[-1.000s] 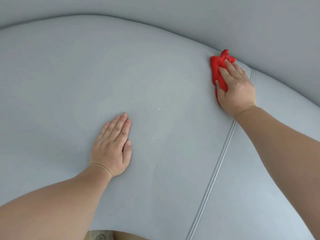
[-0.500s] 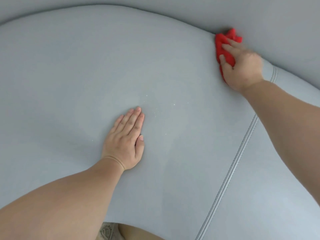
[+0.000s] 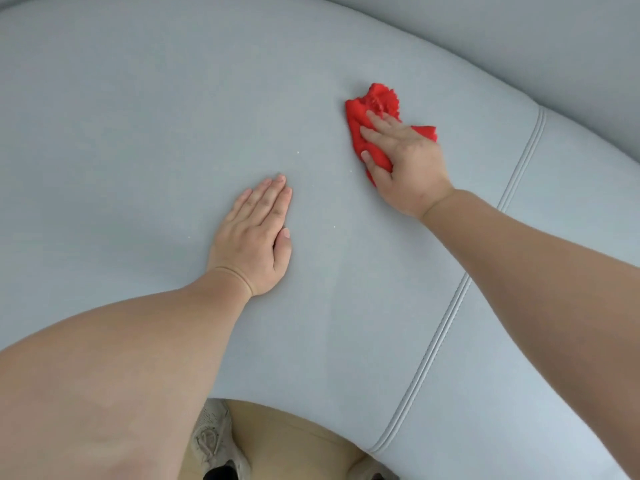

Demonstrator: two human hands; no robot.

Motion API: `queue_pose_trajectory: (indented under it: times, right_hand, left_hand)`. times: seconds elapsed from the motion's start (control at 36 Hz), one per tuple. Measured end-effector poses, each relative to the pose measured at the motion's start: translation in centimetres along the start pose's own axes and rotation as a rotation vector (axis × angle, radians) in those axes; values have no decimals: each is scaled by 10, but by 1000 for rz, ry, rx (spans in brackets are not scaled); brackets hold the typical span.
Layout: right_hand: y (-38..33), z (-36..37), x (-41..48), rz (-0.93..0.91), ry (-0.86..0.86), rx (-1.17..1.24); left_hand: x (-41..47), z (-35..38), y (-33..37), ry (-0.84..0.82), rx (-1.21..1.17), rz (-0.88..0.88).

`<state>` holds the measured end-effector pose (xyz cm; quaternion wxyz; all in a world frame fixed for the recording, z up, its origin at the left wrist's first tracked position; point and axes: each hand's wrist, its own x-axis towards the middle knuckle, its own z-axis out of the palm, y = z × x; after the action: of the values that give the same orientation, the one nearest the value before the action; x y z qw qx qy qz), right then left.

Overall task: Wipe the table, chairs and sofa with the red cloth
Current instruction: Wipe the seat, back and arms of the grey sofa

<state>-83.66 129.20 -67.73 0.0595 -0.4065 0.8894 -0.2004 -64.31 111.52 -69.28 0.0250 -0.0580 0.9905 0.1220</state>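
The red cloth [image 3: 379, 102] lies bunched on the light grey sofa seat [image 3: 138, 133], right of centre. My right hand [image 3: 405, 164] lies on top of it with fingers stretched out, pressing it onto the cushion; the thumb rests along the cloth's near edge. Palm down and fingers straight and together, my left hand [image 3: 254, 237] rests flat on the same cushion, a little to the left and nearer me, touching nothing else. Small pale specks [image 3: 297, 153] dot the fabric between the two hands.
A double-stitched seam [image 3: 446, 320] runs from the near edge up to the far right, dividing two cushions. The sofa backrest [image 3: 519, 36] rises along the top right. Below the seat's front edge I see beige floor [image 3: 294, 441] and a grey shoe [image 3: 211, 441].
My right hand has drawn the red cloth from the crease at the backrest toward me and leftward, across the cushion. The left hand stays planted on the seat.
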Motion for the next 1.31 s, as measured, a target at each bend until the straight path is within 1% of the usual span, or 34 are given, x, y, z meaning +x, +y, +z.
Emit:
queue_pose_trajectory:
  times: [0.22, 0.33, 0.53, 0.67, 0.75, 0.83, 0.94, 1.03, 1.31]
  right_hand:
    - [-61, 23, -52, -108, -34, 9]
    - [-98, 39, -89, -154, -54, 45]
    - [-158, 63, -157, -193, -95, 95]
    - [-179, 68, -185, -219, -99, 71]
    - [-183, 68, -197, -279, -152, 32]
    - [-185, 67, -209, -355, -251, -55]
    - [-190, 69, -234, -484, -343, -62]
    - [-187, 71, -224, -541, -337, -125]
    - [-199, 79, -157, -476, -201, -91]
  left_hand:
    - [-3, -10, 2, 17, -33, 8]
    - [-19, -21, -10, 20, -45, 4]
    - [-80, -39, -51, -22, -13, -113]
    - [-104, -45, -63, -31, -24, -165]
    - [-110, -45, -67, -34, -23, -168]
    - [-112, -45, -71, -41, -26, -154]
    - [-114, -47, -76, -41, -23, -158]
    - [-113, -49, -84, -32, -15, -158]
    - [-93, -51, -110, -20, 7, -143]
